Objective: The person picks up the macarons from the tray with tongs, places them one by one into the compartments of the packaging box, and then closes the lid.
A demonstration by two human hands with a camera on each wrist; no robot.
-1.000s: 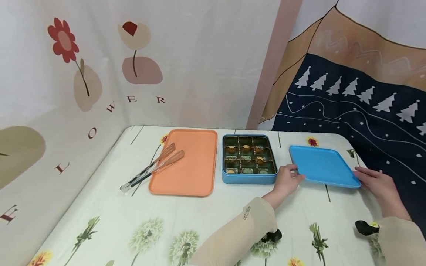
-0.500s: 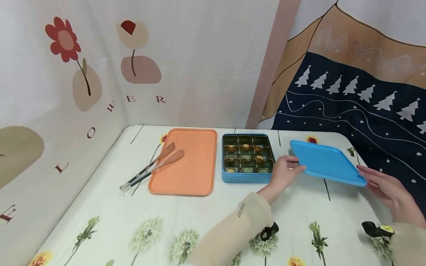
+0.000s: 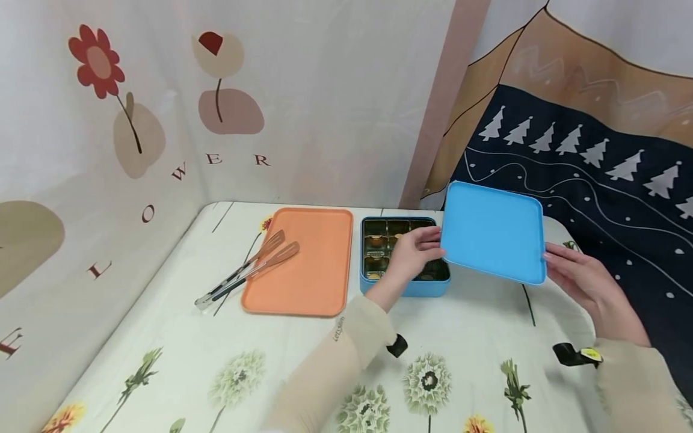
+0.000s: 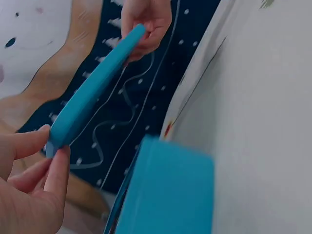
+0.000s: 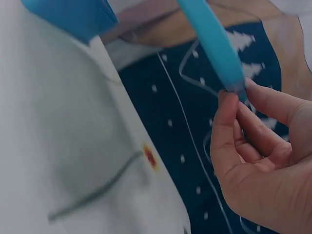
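Note:
A flat blue lid is held up off the table between both hands, its near edge tilted down. My left hand pinches the lid's left edge, thumb and fingers on either side of it, as the left wrist view shows. At the opposite edge my right hand pinches the lid between thumb and fingertips. Under and behind the left hand stands the blue box, with a dark and gold divided insert inside. The left hand and the lid cover part of the box.
Left of the box lies an orange tray. A pair of tongs rests across its left side, handles on the flowered tablecloth. Fabric hangings stand behind the table.
Both hands have raised the lid from the table's right side and carried it left toward the box. The lid now tilts more steeply. Tray and tongs have stayed put.

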